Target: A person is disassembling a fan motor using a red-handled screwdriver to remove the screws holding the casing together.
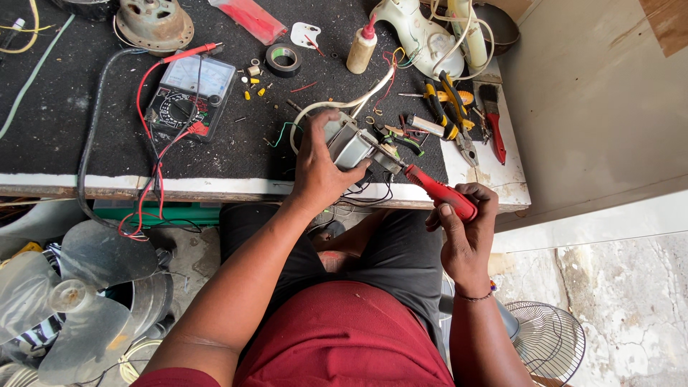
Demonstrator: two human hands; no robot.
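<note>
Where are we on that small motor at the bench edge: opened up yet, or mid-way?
Done: the fan blade is off, lying by the floor, and loose parts are spread out. In hand: the left hand steadies the small motor while the right hand drives a red-handled screwdriver into it. Left: its wires look attached; the multimeter lies aside.

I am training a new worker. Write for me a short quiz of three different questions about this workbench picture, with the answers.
1. True or false: the left hand rests on the small metal motor at the bench edge.
2. Which tool does the right hand grip? A) pliers B) red-handled screwdriver C) brush
3. Fill in: the multimeter lies on the ____ mat.

Key:
1. True.
2. B, the red-handled screwdriver, its tip pointing at the motor. The pliers and the brush lie unheld on the bench.
3. Black.
</note>
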